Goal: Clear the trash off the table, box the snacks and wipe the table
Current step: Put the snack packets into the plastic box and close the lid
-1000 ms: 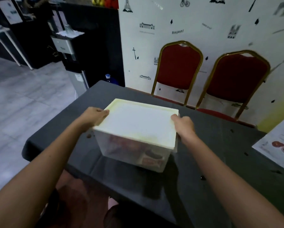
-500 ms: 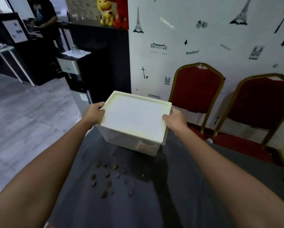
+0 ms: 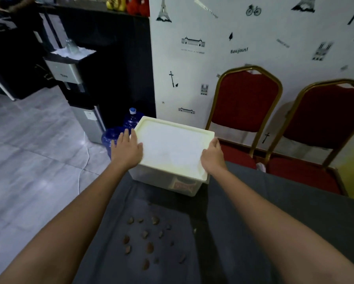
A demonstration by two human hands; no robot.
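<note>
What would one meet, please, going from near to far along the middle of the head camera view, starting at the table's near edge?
Scattered brown scraps → lidded storage box, a hand at each side → blue water bottle → white wall with stickers.

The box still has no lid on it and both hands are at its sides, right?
Not quite. The head view shows the box has its white lid on. The left hand and right hand are at its sides, as you said.

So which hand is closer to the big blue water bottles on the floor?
Left. The left hand is beside the blue bottles; the right hand is across the box.
</note>
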